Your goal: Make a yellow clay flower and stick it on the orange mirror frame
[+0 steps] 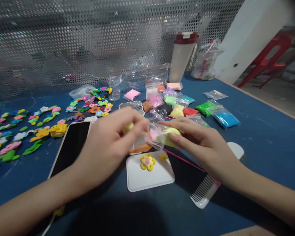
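My left hand (110, 144) is closed in a pinch on a small piece of yellow clay (128, 127), blurred by motion. My right hand (199, 144) grips a clear plastic bag holding a lump of yellow-green clay (170, 135). Both hands hover just above a small white tray (159, 178) on the blue table (260, 137). On the tray lie a yellow and pink clay flower (147, 162) and a tiny yellow clay ball (163, 157).
A phone (70, 149) lies at the left, a white comb (206, 191) and thin pink stick (184, 160) at the right. Several clay bags (206, 108) and clay flowers (41, 132) cover the far table. A red-lidded cup (183, 57) stands before a perforated metal screen.
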